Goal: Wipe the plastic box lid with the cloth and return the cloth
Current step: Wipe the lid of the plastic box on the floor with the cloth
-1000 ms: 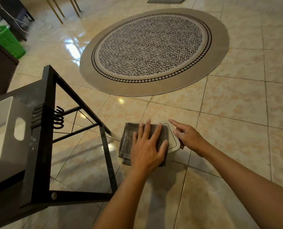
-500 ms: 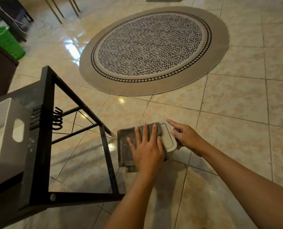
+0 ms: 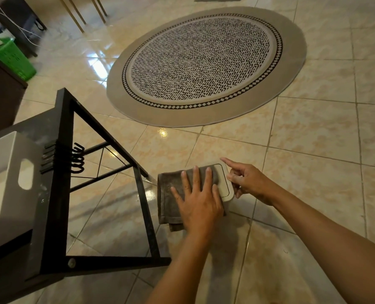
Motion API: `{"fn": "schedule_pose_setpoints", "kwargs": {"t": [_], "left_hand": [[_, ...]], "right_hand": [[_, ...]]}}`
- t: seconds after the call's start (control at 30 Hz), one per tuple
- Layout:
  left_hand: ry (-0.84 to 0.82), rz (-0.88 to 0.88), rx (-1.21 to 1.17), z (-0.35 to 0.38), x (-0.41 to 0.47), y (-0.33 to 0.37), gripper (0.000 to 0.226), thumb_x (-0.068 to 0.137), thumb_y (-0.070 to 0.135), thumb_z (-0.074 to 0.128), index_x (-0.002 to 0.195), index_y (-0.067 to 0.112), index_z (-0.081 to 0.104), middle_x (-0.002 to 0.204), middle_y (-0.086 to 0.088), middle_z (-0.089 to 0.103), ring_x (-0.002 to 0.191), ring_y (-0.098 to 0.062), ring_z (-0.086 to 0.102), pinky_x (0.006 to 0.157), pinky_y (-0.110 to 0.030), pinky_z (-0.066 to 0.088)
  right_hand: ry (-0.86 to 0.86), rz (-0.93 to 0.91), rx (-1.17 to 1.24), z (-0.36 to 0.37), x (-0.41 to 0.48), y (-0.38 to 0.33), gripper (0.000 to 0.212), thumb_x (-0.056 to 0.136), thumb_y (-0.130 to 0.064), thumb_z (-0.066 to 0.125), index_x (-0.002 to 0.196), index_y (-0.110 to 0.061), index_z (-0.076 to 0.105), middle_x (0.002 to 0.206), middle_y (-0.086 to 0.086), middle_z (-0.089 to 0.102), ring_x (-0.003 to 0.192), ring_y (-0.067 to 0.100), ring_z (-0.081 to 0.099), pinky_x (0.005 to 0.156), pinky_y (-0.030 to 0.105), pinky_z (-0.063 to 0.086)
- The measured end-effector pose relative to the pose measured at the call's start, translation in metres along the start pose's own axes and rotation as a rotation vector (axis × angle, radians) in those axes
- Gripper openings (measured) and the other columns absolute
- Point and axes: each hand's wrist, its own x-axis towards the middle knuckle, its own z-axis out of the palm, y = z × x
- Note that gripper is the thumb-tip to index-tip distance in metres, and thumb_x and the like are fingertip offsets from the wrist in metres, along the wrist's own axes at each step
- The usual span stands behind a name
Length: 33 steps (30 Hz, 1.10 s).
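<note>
Under flat hands (image 3: 198,199), nubby cloth (image 3: 168,194)

Single head view, looking forward and down, close over tiled floor (image 3: 313,139).

Left hand (image 3: 198,200) flat on cloth (image 3: 171,194) over lid (image 3: 226,183), right hand (image 3: 248,181) alongside.

Cloth (image 3: 171,194) on lid (image 3: 225,183), rack (image 3: 59,194) left, rug (image 3: 204,62) behind.
</note>
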Motion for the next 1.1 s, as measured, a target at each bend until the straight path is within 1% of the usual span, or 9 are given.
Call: {"fn": "schedule_pose_setpoints", "kwargs": {"t": [0.1,0.17,0.27,0.4,0.6,0.73,0.87,0.97,1.1], "left_hand": [[-0.02,0.077,0.015,0.005,0.002,0.016,0.056,0.096,0.053,0.001,0.15,0.042,-0.008,0.16,0.006,-0.015,0.145,-0.028,-0.024,0.113,-0.063,-0.013],[-0.037,0.101,0.023,0.001,0.015,0.023,0.054,0.099,0.052,0.006,0.15,0.041,-0.009,0.16,0.006,-0.016,0.145,-0.028,-0.024,0.113,-0.064,-0.012],[-0.055,0.042,-0.003,-0.006,0.03,0.01,0.053,0.102,0.048,0.014,0.152,0.041,-0.003,0.163,0.006,-0.01,0.146,-0.026,-0.02,0.114,-0.064,-0.01],[0.002,-0.014,-0.001,-0.006,0.01,-0.017,0.052,0.102,0.049,0.012,0.151,0.042,-0.004,0.162,0.006,-0.008,0.147,-0.025,-0.019,0.114,-0.065,-0.008],[-0.025,0.086,0.013,0.003,0.017,0.01,0.054,0.099,0.051,0.006,0.152,0.042,-0.004,0.161,0.008,-0.011,0.146,-0.026,-0.022,0.111,-0.063,-0.016],[-0.016,-0.015,-0.044,-0.006,0.034,-0.007,0.052,0.103,0.047,0.014,0.153,0.041,0.001,0.163,0.007,-0.006,0.147,-0.023,-0.019,0.113,-0.063,-0.013],[0.043,-0.06,-0.045,-0.003,0.007,-0.026,0.054,0.1,0.051,0.008,0.152,0.041,0.002,0.163,0.006,-0.004,0.147,-0.024,-0.019,0.114,-0.062,-0.01],[0.031,0.015,-0.021,0.007,-0.01,-0.006,0.058,0.095,0.054,-0.001,0.152,0.042,0.002,0.162,0.006,-0.005,0.147,-0.026,-0.019,0.114,-0.062,-0.012],[0.015,0.051,0.009,0.006,0.012,0.011,0.055,0.1,0.05,0.006,0.153,0.04,0.0,0.162,0.006,-0.007,0.147,-0.026,-0.019,0.114,-0.062,-0.012]], "right_hand": [[0.001,-0.002,-0.02,0.0,0.0,0.0,0.054,0.098,-0.005,0.047,0.145,-0.028,0.038,0.074,0.012,0.043,0.061,0.019,0.051,0.055,0.026,0.054],[0.014,0.0,-0.033,0.001,0.001,-0.002,0.054,0.098,-0.004,0.046,0.146,-0.025,0.037,0.075,0.011,0.044,0.061,0.018,0.052,0.054,0.026,0.054],[0.023,0.001,-0.044,0.001,0.0,-0.005,0.054,0.098,-0.005,0.048,0.146,-0.025,0.035,0.073,0.01,0.045,0.06,0.018,0.053,0.057,0.029,0.054],[0.02,-0.001,-0.037,0.002,0.001,-0.003,0.054,0.097,-0.005,0.049,0.146,-0.027,0.037,0.075,0.008,0.049,0.064,0.019,0.055,0.061,0.033,0.056],[0.011,-0.002,-0.032,0.002,0.003,-0.003,0.052,0.098,-0.007,0.048,0.145,-0.028,0.038,0.074,0.011,0.045,0.058,0.013,0.054,0.057,0.026,0.055],[0.013,0.008,-0.032,0.002,0.003,-0.005,0.053,0.098,-0.006,0.047,0.146,-0.026,0.036,0.079,0.014,0.051,0.063,0.017,0.057,0.059,0.027,0.055],[0.008,0.004,-0.042,0.003,0.004,-0.005,0.054,0.098,-0.006,0.047,0.147,-0.026,0.036,0.087,0.017,0.053,0.069,0.022,0.057,0.06,0.027,0.056],[-0.004,0.007,-0.023,0.003,0.006,-0.005,0.053,0.098,-0.005,0.047,0.146,-0.024,0.037,0.08,0.013,0.05,0.064,0.02,0.056,0.059,0.029,0.057],[0.01,0.004,-0.038,0.002,0.005,-0.006,0.053,0.098,-0.004,0.047,0.145,-0.024,0.039,0.069,0.007,0.045,0.058,0.017,0.054,0.058,0.028,0.056]]}}
